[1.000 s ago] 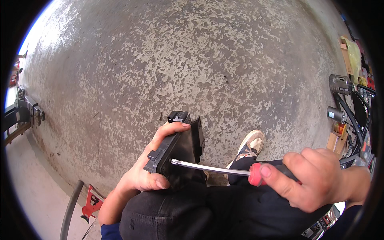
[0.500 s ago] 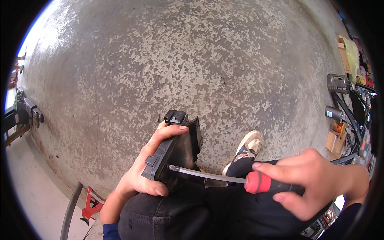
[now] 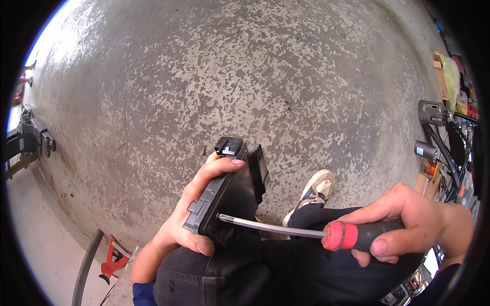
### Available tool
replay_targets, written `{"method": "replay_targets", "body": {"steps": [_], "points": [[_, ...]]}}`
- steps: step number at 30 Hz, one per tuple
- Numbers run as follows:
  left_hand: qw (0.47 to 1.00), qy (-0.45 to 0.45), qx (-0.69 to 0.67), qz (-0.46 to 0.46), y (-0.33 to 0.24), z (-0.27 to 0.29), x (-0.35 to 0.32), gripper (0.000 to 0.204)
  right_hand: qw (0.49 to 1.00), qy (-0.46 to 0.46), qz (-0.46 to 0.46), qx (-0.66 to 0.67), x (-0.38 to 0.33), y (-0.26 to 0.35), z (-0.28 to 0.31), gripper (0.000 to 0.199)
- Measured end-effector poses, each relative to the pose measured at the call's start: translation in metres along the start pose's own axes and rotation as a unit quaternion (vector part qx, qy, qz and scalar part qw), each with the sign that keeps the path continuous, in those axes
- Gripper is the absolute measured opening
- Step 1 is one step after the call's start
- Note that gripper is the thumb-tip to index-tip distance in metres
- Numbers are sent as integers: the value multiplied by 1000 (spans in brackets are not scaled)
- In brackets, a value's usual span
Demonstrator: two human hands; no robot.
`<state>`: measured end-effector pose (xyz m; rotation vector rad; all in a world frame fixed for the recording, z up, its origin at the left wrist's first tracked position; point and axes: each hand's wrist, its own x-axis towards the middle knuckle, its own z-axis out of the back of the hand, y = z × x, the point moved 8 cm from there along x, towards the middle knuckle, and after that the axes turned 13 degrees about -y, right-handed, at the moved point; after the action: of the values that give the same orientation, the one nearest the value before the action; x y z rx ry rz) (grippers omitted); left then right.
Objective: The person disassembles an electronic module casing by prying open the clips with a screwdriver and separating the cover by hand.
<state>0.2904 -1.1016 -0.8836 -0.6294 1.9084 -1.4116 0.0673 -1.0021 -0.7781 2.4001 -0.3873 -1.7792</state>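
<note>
My left hand (image 3: 191, 217) is wrapped round a black plastic housing (image 3: 237, 196) with a connector socket at its far end, steadying it above my left thigh. Fingers curl over its upper edge and the thumb presses at the lower corner. In my right hand (image 3: 403, 227) is a screwdriver (image 3: 339, 235) with a red and black handle, gripped between thumb and fingers. Its long metal shaft points left, and the tip meets the housing's side face near the lower corner. A screw there is too small to make out.
A worn, patchy concrete floor (image 3: 235, 76) spreads ahead. My shoe (image 3: 316, 188) rests on it. On the left are a red jack stand (image 3: 115, 257), a dark hose (image 3: 88, 268) and black metal equipment (image 3: 38, 140). Along the right lie a power-tool-like dark unit (image 3: 433, 112) and cardboard boxes (image 3: 426, 184).
My right hand has shifted its fingers round the screwdriver handle, the thumb now lower and the hand turned. Housing and screwdriver sit slightly farther right in the picture.
</note>
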Motion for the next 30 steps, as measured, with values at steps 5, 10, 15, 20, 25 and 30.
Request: {"method": "replay_targets", "body": {"steps": [5,10,15,20,25,30], "points": [[990,-26,-37,130,5,-6,0,126,655,-133,489,-561,-30,38,-35,46],[987,-46,-28,149,-5,-7,-2,124,734,-133,514,-424,-34,41,-14,51],[999,-21,12,48,-12,-8,4,122,992,106,51,-42,-7,-5,-6,61],[990,-53,-30,127,0,-2,0,119,716,-108,433,-536,-19,36,-33,53],[990,-52,-4,134,5,1,-2,120,469,-187,552,-663,-35,47,-48,53],[995,-53,-5,89,-5,-3,5,119,866,-88,324,-370,1,34,-8,37]]}}
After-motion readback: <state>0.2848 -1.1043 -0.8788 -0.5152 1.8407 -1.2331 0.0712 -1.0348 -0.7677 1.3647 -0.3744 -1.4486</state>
